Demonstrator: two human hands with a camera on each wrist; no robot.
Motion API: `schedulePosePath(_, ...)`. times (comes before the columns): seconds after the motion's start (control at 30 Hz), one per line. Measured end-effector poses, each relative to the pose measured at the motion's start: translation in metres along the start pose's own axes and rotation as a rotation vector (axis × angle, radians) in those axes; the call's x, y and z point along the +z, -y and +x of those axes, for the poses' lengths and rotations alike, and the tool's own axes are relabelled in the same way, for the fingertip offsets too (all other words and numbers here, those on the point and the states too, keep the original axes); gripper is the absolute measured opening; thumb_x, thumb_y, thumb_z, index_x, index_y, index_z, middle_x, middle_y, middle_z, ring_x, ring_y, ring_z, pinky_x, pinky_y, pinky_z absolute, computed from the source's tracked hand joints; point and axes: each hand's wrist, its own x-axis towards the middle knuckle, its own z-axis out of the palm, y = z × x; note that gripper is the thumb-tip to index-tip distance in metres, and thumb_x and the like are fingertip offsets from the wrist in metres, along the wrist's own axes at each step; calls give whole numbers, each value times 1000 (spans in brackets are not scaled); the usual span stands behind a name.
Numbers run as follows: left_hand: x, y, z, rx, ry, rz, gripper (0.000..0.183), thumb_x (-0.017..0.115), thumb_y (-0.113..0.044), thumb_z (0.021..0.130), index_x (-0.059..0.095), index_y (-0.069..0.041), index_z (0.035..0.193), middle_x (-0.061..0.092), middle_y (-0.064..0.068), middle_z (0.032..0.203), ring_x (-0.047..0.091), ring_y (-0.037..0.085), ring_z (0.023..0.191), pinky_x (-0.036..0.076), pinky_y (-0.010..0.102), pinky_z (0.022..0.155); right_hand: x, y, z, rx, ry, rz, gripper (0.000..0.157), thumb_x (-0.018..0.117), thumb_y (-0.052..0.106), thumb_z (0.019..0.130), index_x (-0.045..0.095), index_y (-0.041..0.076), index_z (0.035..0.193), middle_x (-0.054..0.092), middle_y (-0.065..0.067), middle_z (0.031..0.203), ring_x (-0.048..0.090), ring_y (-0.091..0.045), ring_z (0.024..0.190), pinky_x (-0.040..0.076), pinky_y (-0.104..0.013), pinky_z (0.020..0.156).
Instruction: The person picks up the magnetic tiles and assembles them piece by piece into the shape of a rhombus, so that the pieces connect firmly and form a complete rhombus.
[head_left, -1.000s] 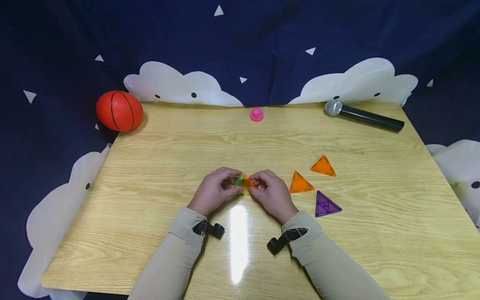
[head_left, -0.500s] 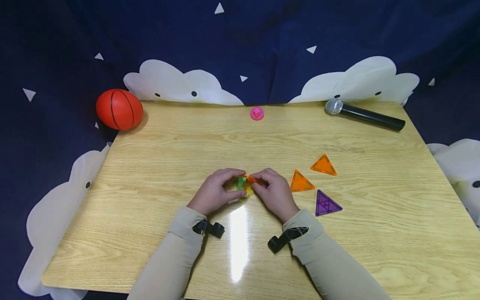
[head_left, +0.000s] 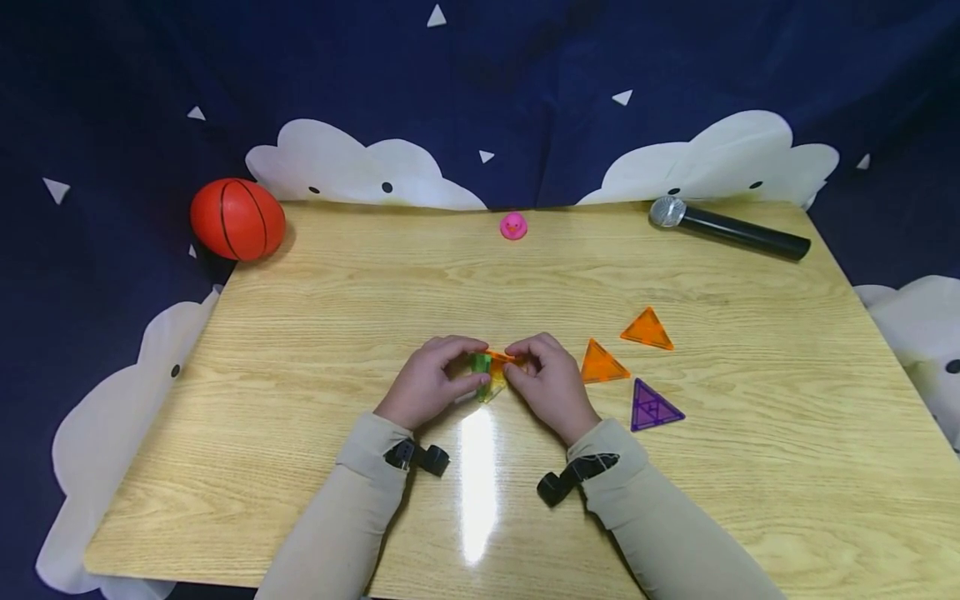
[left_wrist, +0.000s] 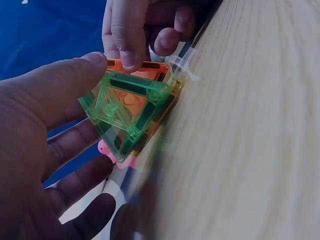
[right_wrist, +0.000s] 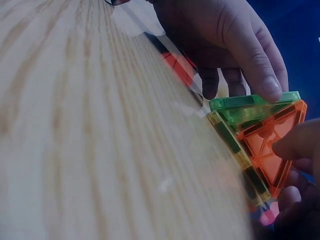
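Observation:
Between both hands stands a small build of clear triangular magnetic tiles. My left hand (head_left: 431, 379) pinches the green tile (left_wrist: 112, 107) by thumb and fingers, at the build's left side. My right hand (head_left: 551, 385) holds the orange tile (right_wrist: 272, 145), its thumb on the tile's face. Green and orange tiles lean together and meet along an edge. Under them lies a yellow tile (right_wrist: 235, 150), seen nearly edge-on in the right wrist view, close over the tabletop. Fingers partly cover the build in the head view.
Right of the hands lie two loose orange triangles (head_left: 603, 363) and a purple triangle (head_left: 654, 407). Along the back of the wooden table (head_left: 360, 283) sit a red ball (head_left: 238, 219), a pink duck (head_left: 513, 226) and a black microphone (head_left: 731, 229). A dark blue cloth (head_left: 525, 75) hangs behind.
The build has turned between the hands: the orange tile now runs across its back and the green tile shows on the left. Both hands stay near the same spot. The loose tiles have not moved.

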Motion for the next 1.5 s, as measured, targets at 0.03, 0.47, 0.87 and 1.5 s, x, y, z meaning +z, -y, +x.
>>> schedulePosePath(0.03,0,0,0,-1,-2,0,42,80,-29,88,69,-17,126,66,-4,127,58,19,117,47,42,99,0,0,0,-6,-3,6,13,76,11,89,73,9,102,53,-4,83,49,-17,69,41,-27,60)
schedulePosePath(0.47,0,1,3,-36,-54,1,42,81,-27,87,68,-12,124,67,-3,120,61,16,108,50,39,93,-10,-8,-9,-75,-65,104,5,74,9,91,74,10,95,58,2,82,50,-15,69,42,-24,61)
schedulePosePath(0.87,0,2,0,-121,-139,39,41,81,-29,86,68,-12,121,66,2,118,61,21,109,50,40,95,-36,-14,-23,-191,-143,99,10,73,3,89,72,12,92,61,5,83,50,-11,67,41,-20,57)
schedulePosePath(1.5,-7,14,3,-196,-263,25,41,82,-27,85,68,-10,120,66,5,117,60,24,108,48,41,92,-99,-49,-14,-218,-282,-65,8,74,1,88,73,7,94,61,2,79,48,-10,65,38,-18,57)
